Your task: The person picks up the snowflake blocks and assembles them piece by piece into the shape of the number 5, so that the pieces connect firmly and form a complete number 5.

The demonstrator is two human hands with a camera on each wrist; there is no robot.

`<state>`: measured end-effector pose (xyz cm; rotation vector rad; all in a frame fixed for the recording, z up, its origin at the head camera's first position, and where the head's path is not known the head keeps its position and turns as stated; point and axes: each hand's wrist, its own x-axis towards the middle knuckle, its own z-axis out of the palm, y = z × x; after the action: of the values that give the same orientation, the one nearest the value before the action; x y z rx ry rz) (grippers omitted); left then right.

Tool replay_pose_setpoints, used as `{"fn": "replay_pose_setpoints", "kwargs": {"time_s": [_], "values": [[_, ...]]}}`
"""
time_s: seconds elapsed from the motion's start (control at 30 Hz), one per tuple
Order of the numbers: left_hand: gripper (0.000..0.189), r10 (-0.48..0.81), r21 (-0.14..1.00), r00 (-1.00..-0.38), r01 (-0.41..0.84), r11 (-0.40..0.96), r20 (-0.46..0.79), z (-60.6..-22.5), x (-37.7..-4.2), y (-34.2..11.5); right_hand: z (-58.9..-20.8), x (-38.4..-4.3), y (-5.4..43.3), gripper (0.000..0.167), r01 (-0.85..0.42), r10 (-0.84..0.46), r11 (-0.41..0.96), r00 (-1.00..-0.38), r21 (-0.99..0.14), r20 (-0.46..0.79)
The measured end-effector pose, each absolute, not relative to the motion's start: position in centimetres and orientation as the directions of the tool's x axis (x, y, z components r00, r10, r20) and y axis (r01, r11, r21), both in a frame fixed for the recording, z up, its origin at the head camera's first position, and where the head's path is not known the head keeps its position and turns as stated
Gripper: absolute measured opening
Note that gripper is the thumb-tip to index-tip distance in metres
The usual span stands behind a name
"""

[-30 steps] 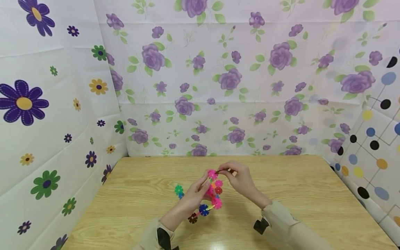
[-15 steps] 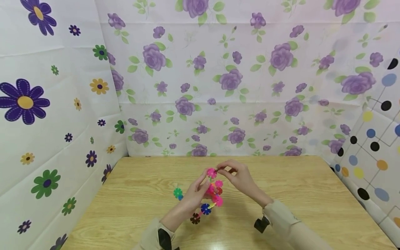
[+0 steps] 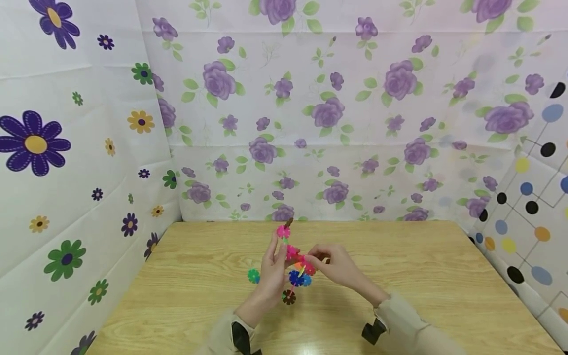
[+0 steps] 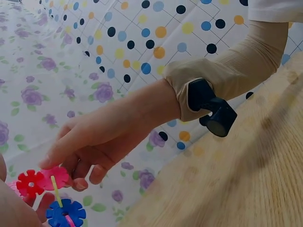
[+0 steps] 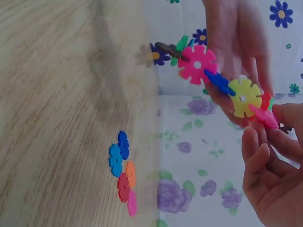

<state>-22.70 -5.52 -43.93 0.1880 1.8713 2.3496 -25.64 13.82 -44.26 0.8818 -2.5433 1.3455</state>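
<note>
A chain of slotted plastic snowflake discs hangs from my left hand [image 3: 271, 276], which grips it around the middle. At its top end a brown disc [image 3: 289, 223] stands in a pink disc [image 3: 283, 231]. Lower down are a dark blue disc [image 3: 296, 277] and another brown disc [image 3: 288, 297]; a green disc [image 3: 253, 275] shows left of the hand. My right hand [image 3: 337, 266] pinches a pink disc [image 4: 56, 178] between thumb and fingers, beside a red disc [image 4: 31, 183]. The yellow disc [image 5: 244, 97] links that pink disc to the blue one. My left fingers partly hide the chain.
Several loose discs lie on the wooden table [image 3: 186, 286] below the hands, among them a light blue disc [image 5: 115, 160], an orange disc [image 5: 130, 174] and a red disc [image 5: 123, 187]. A flowered cloth [image 3: 248, 162] hangs behind the table's far edge.
My right hand has left the brown disc at the chain's top and moved down to a pink disc. The left hand has turned more upright, shifting the top end left and up.
</note>
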Motion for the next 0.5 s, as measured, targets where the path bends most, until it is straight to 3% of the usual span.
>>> {"fn": "replay_pose_setpoints", "kwargs": {"time_s": [0.3, 0.5], "values": [[0.067, 0.079, 0.937, -0.996, 0.02, -0.349, 0.051, -43.54, -22.83, -5.12, -43.57, -25.28, 14.32, 0.015, -0.535, -0.431, 0.39, -0.826, -0.75, 0.365], [0.052, 0.019, 0.955, -0.995, 0.091, -0.283, 0.101, -43.37, -23.46, -5.75, -43.72, -25.44, 14.8, 0.015, -0.546, -0.443, 0.373, -0.815, -0.75, 0.373]]}}
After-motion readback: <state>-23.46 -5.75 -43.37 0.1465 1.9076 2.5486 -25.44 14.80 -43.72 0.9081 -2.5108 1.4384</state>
